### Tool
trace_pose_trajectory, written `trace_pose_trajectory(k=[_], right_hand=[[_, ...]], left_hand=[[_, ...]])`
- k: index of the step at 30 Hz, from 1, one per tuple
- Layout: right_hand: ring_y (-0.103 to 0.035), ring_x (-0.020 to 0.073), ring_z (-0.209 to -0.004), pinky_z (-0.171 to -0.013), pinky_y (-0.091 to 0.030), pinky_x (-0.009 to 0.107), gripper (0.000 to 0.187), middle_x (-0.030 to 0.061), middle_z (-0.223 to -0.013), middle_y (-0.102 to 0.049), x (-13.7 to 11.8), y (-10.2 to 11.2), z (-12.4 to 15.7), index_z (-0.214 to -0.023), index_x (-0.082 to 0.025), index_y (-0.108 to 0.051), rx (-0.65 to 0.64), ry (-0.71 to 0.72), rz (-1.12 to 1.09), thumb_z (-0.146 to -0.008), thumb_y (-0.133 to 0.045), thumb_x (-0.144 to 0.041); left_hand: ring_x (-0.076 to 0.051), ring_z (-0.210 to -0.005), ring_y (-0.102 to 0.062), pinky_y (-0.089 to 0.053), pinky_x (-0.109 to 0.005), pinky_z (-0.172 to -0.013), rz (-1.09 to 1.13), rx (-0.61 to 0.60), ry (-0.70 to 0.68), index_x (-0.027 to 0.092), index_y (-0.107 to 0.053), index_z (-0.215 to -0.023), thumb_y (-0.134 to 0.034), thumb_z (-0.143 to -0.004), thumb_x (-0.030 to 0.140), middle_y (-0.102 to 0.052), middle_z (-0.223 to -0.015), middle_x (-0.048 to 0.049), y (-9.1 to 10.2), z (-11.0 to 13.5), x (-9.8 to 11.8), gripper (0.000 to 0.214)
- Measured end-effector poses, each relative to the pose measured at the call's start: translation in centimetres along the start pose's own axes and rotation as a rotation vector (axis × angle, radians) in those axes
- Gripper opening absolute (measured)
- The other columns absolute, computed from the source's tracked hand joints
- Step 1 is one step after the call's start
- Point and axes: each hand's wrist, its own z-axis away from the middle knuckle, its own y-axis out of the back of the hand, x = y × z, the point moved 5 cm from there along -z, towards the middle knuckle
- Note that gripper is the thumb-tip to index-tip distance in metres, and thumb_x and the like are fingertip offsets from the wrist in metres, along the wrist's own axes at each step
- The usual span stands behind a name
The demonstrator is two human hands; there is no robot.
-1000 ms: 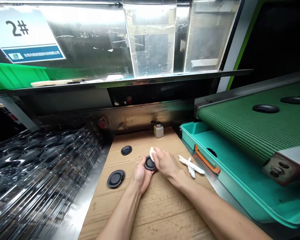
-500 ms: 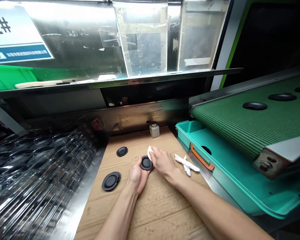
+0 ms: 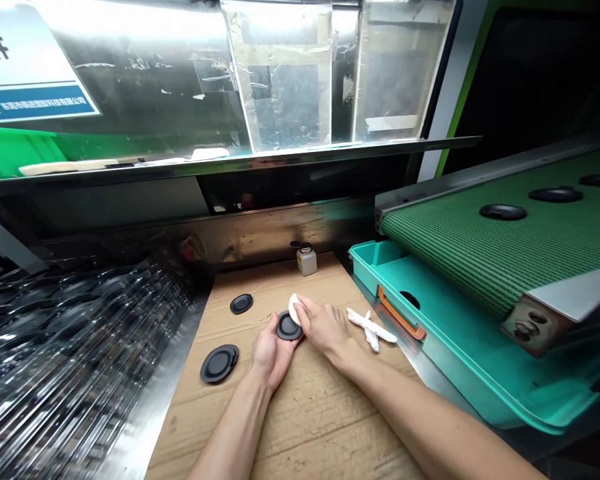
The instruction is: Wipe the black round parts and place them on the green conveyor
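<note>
My left hand cups a round black rubber disc from below, just above the cardboard sheet. My right hand presses a white cloth pad against the disc's far edge, and its fingers hide most of the pad. Two more black discs lie flat on the cardboard to my left, a small one and a larger one. A small white bottle with a metal cap stands at the far end of the cardboard.
Crumpled white cloth lies right of my hands, beside a teal tray with an orange handle. Above the tray runs a green conveyor belt carrying several black discs. Shiny ribbed plastic sheeting fills the left.
The whole scene has drifted left and slightly down as my head turned. Both hands stay together on the disc, with the white pad still at its far edge.
</note>
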Motion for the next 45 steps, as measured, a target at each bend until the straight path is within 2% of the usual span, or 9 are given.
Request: trace_pose_trajectory(k=[3,7,11,17,24,28,33,41,45], right_hand=[[-0.066,0.0225,-0.082,-0.073,-0.045,0.031,0.046,0.006,-0.093,-0.071,-0.3,0.0,0.1,-0.133,-0.038,-0.048,-0.029,0.083,-0.007,-0.095,-0.028,-0.054],[-0.066,0.0235,-0.087,-0.076,-0.046,0.033,0.046,0.0054,-0.098,-0.071,0.5,0.3,0.1,-0.133,-0.04,-0.049,-0.021,-0.001,-0.035,-0.095,-0.027,-0.054],[-0.066,0.0213,-0.092,-0.081,-0.046,0.031,0.044,0.0034,-0.104,-0.07,0.9,0.2,-0.5,-0.129,-0.037,-0.054,-0.035,0.086,-0.153,-0.094,-0.033,-0.054],[-0.062,0.0199,-0.102,-0.088,-0.044,0.028,0.041,0.005,-0.109,-0.068,5.0,0.5,-2.3,-0.12,-0.026,-0.061,0.144,-0.119,-0.418,-0.093,-0.039,-0.048],[-0.063,0.021,-0.099,-0.084,-0.045,0.029,0.041,0.0069,-0.102,-0.07,5.4,-0.2,-1.8,-0.115,-0.023,-0.062,0.15,-0.142,-0.432,-0.092,-0.04,-0.049],[-0.063,0.0218,-0.101,-0.084,-0.044,0.03,0.039,0.0053,-0.102,-0.07,5.1,-0.2,-1.7,-0.115,-0.027,-0.062,0.119,-0.11,-0.381,-0.092,-0.041,-0.049],[-0.063,0.0221,-0.101,-0.084,-0.045,0.031,0.038,0.0046,-0.103,-0.07,5.1,-0.1,-1.7,-0.116,-0.028,-0.062,0.09,-0.098,-0.347,-0.092,-0.041,-0.049],[-0.064,0.0214,-0.099,-0.081,-0.045,0.029,0.038,0.0045,-0.102,-0.07,5.2,-0.4,-1.9,-0.115,-0.028,-0.063,0.075,-0.086,-0.334,-0.092,-0.042,-0.049],[-0.064,0.0223,-0.099,-0.082,-0.045,0.03,0.038,0.0045,-0.102,-0.07,5.2,-0.5,-1.9,-0.115,-0.028,-0.062,0.094,-0.084,-0.311,-0.092,-0.042,-0.049]], left_hand=[[-0.027,-0.109,-0.061,-0.049,-0.044,-0.098,-0.002,-0.02,0.052,0.006,-0.063,-0.104,-0.041,-0.094,0.028,-0.065,-0.113,-0.0194,-0.1,0.1,-0.3,0.033],[-0.027,-0.108,-0.062,-0.049,-0.045,-0.097,-0.027,-0.02,0.017,0.006,-0.063,-0.104,-0.041,-0.094,0.026,-0.067,-0.111,-0.0192,-0.3,0.2,-0.2,0.031],[-0.027,-0.108,-0.062,-0.051,-0.043,-0.095,-0.049,-0.03,0.048,0.006,-0.063,-0.104,-0.044,-0.093,0.026,-0.066,-0.112,-0.0201,-0.4,0.3,-0.4,0.029],[-0.032,-0.112,-0.06,-0.054,-0.045,-0.086,-0.054,-0.018,0.079,0.006,-0.06,-0.101,-0.045,-0.092,0.027,-0.06,-0.121,-0.0246,-0.4,0.7,0.0,0.028],[-0.032,-0.11,-0.061,-0.054,-0.042,-0.079,0.053,-0.056,0.114,0.01,-0.056,-0.11,-0.042,-0.092,0.03,-0.059,-0.123,-0.0233,-0.7,1.6,0.7,0.031],[-0.029,-0.107,-0.063,-0.054,-0.036,-0.078,-0.113,-0.077,-0.04,0.015,-0.055,-0.118,-0.055,-0.087,0.027,-0.063,-0.118,-0.0184,-1.7,2.5,0.7,0.033],[-0.02,-0.123,-0.053,-0.038,-0.026,-0.106,-0.314,-0.07,-0.383,0.022,-0.056,-0.123,-0.073,-0.061,-0.005,-0.066,-0.118,-0.0084,-3.7,4.7,1.1,0.07],[-0.02,-0.13,-0.045,-0.031,-0.027,-0.11,-0.339,-0.088,-0.43,0.024,-0.057,-0.124,-0.071,-0.056,-0.012,-0.065,-0.118,-0.0069,-5.2,6.2,1.1,0.078],[-0.023,-0.129,-0.044,-0.024,-0.034,-0.113,-0.54,-0.144,-0.541,0.025,-0.051,-0.131,-0.076,-0.056,-0.004,-0.061,-0.124,-0.0085,-5.2,6.1,1.3,0.085]])
